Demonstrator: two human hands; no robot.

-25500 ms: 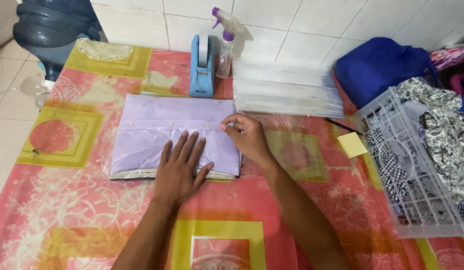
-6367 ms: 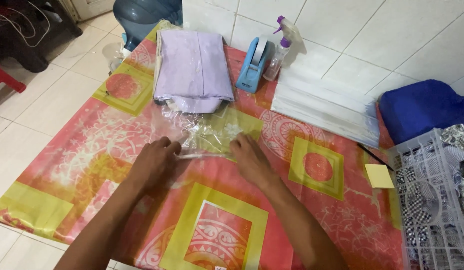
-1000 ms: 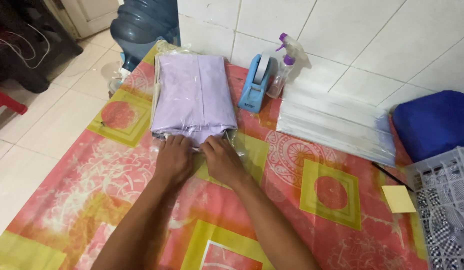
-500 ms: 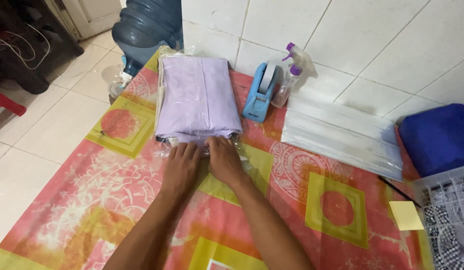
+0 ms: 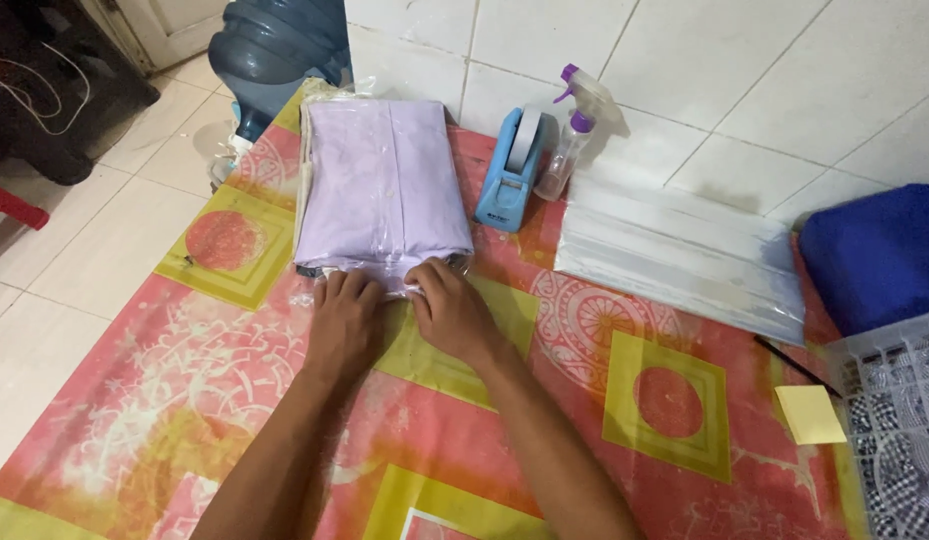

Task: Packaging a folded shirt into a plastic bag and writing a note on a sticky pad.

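spread over the whole table: a patterned cloth (image 5: pixel 674 400) in red, orange and yellow-green. lying at its far end near the wall: a folded lilac garment (image 5: pixel 382 180), already slid inside a clear plastic bag (image 5: pixel 329 262), so bagging looks done. left open: the bag's near mouth, loose film bunched just below the fold, apparently not yet taped. resting side by side on that edge: left hand (image 5: pixel 342 322) flat, fingers extended and pressing the film down; right hand (image 5: pixel 449 312) curled, fingertips pinching the plastic flap. standing untouched just beside the bag: a blue tape dispenser (image 5: pixel 512 172), then a small spray bottle (image 5: pixel 569 140).
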